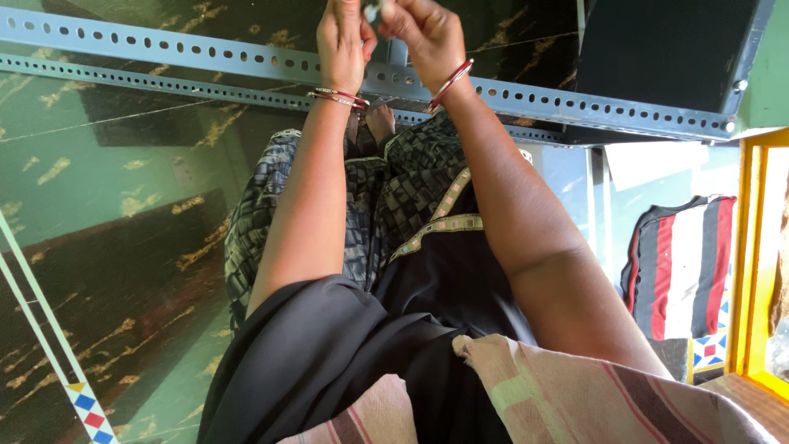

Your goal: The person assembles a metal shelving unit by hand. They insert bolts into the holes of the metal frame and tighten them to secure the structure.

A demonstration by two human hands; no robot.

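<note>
The left hand and right hand meet at the top edge of the view, both with fingers curled closed around a small grey metal part, mostly cut off and not identifiable. Directly beneath them runs a grey perforated steel angle bar, lying across the green and black marbled floor. A striped red, white and black cloth lies near the floor's right edge.
</note>
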